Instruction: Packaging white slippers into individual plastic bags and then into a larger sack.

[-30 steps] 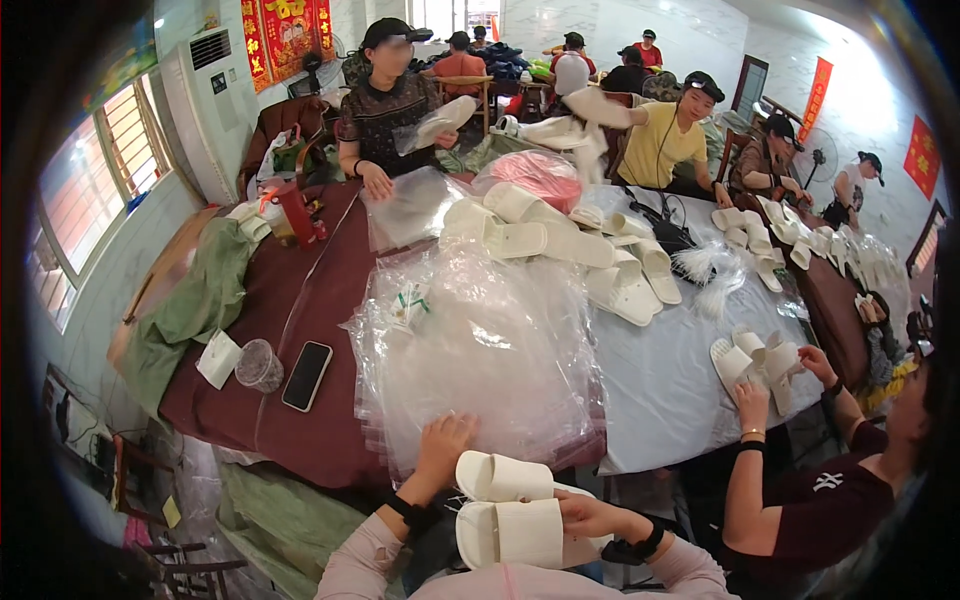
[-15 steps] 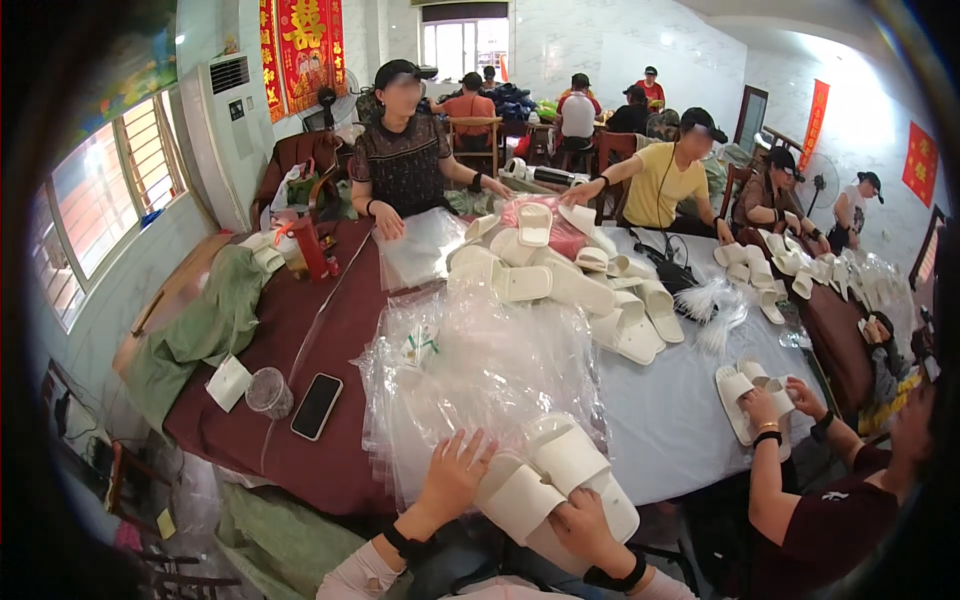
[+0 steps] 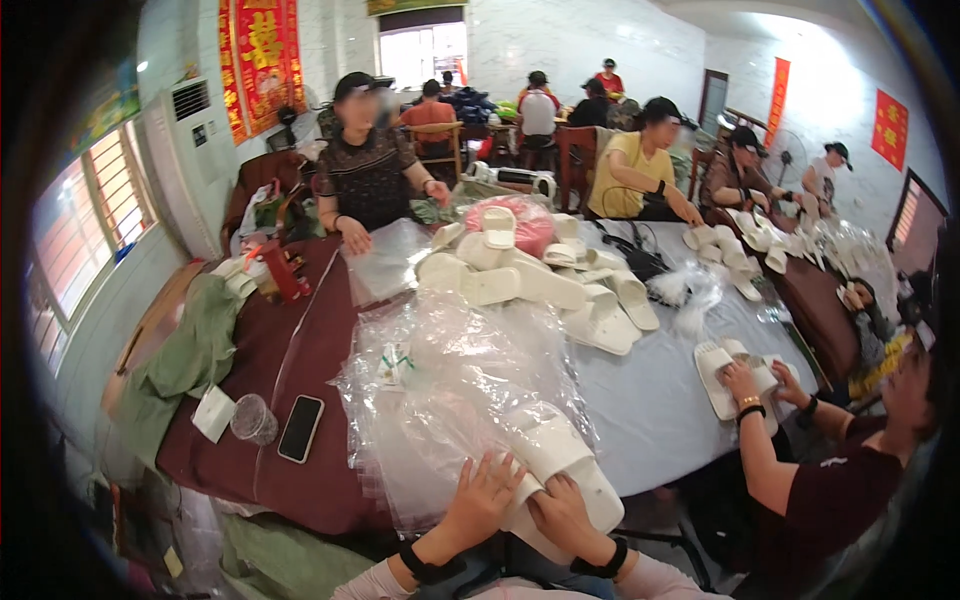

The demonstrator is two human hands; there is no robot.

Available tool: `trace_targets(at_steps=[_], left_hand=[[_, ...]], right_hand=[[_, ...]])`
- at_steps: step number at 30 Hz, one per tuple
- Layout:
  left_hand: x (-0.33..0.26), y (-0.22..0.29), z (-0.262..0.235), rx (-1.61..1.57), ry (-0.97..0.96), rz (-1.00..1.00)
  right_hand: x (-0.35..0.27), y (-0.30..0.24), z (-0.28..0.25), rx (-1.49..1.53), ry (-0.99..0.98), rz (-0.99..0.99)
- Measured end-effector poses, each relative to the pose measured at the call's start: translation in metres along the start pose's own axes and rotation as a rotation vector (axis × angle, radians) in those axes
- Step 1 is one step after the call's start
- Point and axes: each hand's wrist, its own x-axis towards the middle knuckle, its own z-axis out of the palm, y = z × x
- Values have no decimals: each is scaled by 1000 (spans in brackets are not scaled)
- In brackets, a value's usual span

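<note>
A pair of cream slide slippers (image 3: 552, 452) is tilted over the near table edge, with its far end beneath a clear plastic bag (image 3: 470, 400). My right hand (image 3: 565, 520) grips the pair, fingers tucked under the strap of one slipper. Fingers stretched and slightly spread, my left hand (image 3: 482, 498) lies over the left slipper and bag edge. Its palm side is hidden. More clear bags lie stacked beneath. Beyond them rises a heap of cream slide slippers (image 3: 520, 275).
Left on the maroon cloth (image 3: 225, 470) are a phone (image 3: 301, 428), a clear plastic cup (image 3: 253, 420) and a white card (image 3: 212, 413). A co-worker's hands (image 3: 750, 385) handle slippers at right. Other people sit across the table, near a pink bundle (image 3: 525, 222).
My left hand has come down onto the left slipper, covering its strap. My right hand still grips the pair. The whole view has shifted slightly.
</note>
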Motion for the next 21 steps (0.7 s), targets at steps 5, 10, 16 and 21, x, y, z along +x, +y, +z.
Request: trace_targets(at_steps=[5, 10, 16, 21], left_hand=[[4, 21, 0, -37, -12, 103], [-6, 25, 4, -163, -52, 291], [-34, 5, 25, -52, 249, -316], [-61, -24, 55, -493, 120, -548]], right_hand=[[2, 3, 16, -62, 77, -2], [11, 7, 32, 56, 146, 190], [25, 20, 75, -49, 260, 331], [40, 18, 85, -102, 254, 269]])
